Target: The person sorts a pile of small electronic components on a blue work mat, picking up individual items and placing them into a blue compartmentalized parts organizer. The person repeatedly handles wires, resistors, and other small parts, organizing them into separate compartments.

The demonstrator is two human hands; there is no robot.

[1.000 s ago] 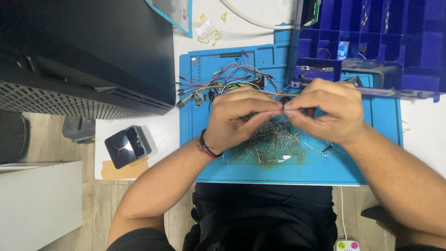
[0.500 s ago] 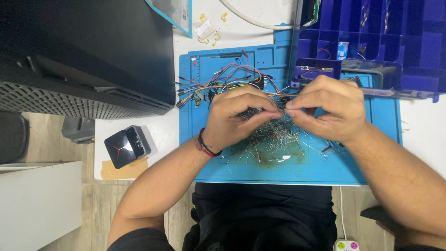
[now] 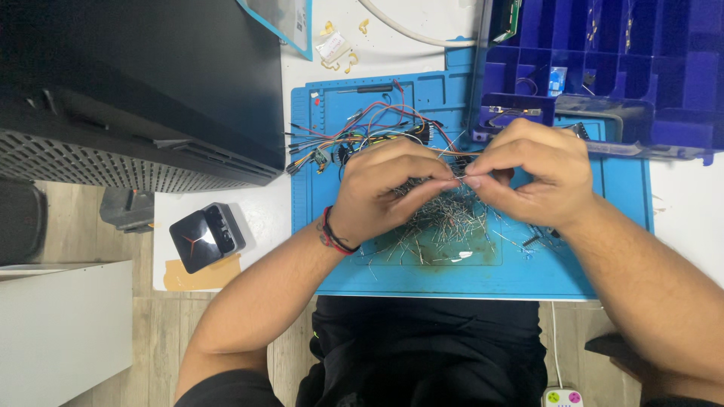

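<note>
Thin wire-leaded component (image 3: 461,179), prob. a resistor, sits pinched between both hands above the blue silicone work mat (image 3: 603,256), near mat centre. Left hand (image 3: 385,192) fingertips closed on one lead; right hand (image 3: 532,173) thumb and forefinger clamped on the other, tips nearly touching. Vs 1 s ago: hands barely shifted, same pinch, so the fiddling w/ that one part goes on, no pick or drop. Directly under the hands, on the mat: loose pile of grey metal-leaded parts (image 3: 445,226). Toward mat's far edge: tangle of coloured jumper wires (image 3: 362,136). Off mat's far-right corner: purple plastic compartment organiser (image 3: 641,68), close to right knuckles, little room there. Mat's near strip bare, open for elbows. Left of mat: small black cube gadget (image 3: 205,236), black case (image 3: 143,83).
</note>
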